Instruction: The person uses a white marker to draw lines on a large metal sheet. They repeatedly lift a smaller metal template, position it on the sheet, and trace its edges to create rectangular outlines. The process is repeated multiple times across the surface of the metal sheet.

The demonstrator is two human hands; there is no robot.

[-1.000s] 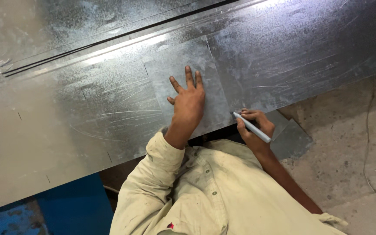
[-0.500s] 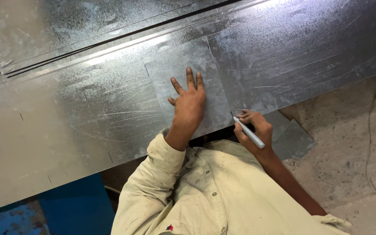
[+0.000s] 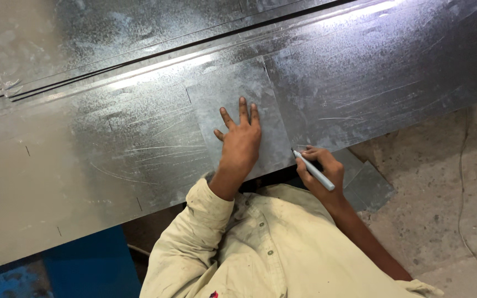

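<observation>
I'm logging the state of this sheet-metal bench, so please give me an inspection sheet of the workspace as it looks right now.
Surface: large galvanized sheet, scratched, with short dark marks; further sheets overlap behind it.
Job's things: small rectangular metal piece lying flat on the large sheet; grey marker, tip at that piece's lower right edge.
Clutter: metal offcuts on the floor below the sheet's edge.
Grips: left hand pressed flat, fingers spread, on the small piece; right hand closed on the marker.
Cables: thin wire across the concrete floor at right.
Surroundings: dusty concrete floor; blue support under the sheet.
</observation>
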